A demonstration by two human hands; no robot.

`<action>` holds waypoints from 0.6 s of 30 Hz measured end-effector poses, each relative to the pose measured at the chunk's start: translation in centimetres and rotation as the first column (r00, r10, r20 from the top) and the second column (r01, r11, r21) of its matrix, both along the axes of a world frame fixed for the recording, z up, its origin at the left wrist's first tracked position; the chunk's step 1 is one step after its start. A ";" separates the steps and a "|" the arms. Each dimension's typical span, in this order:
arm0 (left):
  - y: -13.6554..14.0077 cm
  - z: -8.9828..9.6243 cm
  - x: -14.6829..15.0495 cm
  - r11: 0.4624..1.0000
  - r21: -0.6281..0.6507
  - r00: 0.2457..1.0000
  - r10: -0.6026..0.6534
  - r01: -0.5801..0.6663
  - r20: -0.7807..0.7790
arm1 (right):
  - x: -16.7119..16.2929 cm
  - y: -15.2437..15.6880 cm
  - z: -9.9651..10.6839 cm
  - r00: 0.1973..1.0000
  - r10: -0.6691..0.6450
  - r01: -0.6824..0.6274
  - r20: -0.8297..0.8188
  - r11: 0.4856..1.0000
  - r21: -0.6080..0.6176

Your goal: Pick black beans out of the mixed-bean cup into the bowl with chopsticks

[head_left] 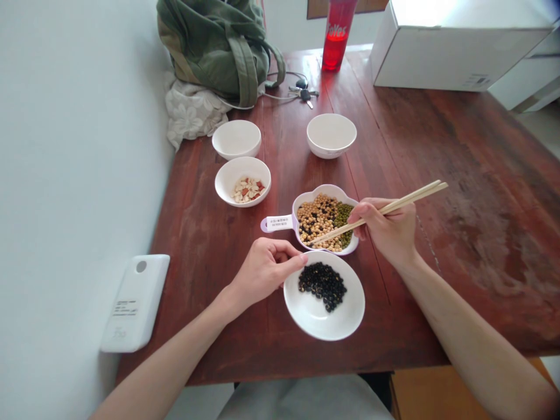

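A: How far has the work been taken?

B: Partway, it may be judged. Black beans (322, 284) have been gathered in the near bowl (308, 315), and pale and reddish nut pieces (248, 190) in a bowl at the left (223, 179). In the flower-shaped dish (350, 245), yellow beans (321, 217) and green beans (343, 214) are left, with black ones scattered among the yellow.

A: Where are the chopsticks (422, 192)?

B: Over the dish, gripped in the closed fingers of the right hand (387, 230). Their tips are lowered to the yellow beans near the dish's closer edge; whether one is pinched cannot be told.

A: Which way are they pointed?

B: Leftward and toward the body. The long axis is slanted across the dish, the blunt ends being raised beyond the hand, at the far right.

A: And the left hand (265, 269)?

B: The near bowl's rim is gripped between its thumb and curled fingers. Just beside the dish the bowl is held, over the tabletop (459, 146); whether the two touch cannot be told.
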State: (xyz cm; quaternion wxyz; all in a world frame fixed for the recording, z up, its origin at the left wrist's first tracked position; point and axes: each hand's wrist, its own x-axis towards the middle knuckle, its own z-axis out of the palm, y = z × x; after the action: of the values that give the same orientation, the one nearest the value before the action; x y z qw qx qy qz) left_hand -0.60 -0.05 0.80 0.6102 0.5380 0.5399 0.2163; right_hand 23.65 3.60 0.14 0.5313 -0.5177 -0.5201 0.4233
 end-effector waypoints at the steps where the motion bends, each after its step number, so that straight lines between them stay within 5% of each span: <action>1: 0.0 0.0 0.0 1.000 0.000 1.000 0.000 0.000 0.000 | 0.0 0.0 0.0 1.000 -0.002 0.002 -0.012 1.000 -0.005; 18: 0.0 -0.2 -0.1 1.000 0.012 1.000 -0.014 0.014 -0.011 | 0.0 0.2 -0.3 0.998 0.033 -0.033 -0.051 0.999 -0.013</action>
State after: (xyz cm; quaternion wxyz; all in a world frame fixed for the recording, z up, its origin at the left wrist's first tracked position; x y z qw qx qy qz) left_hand -0.69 -0.02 0.65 0.6053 0.5466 0.5383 0.2123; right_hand 23.66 3.78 -0.12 0.5339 -0.5016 -0.5119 0.4486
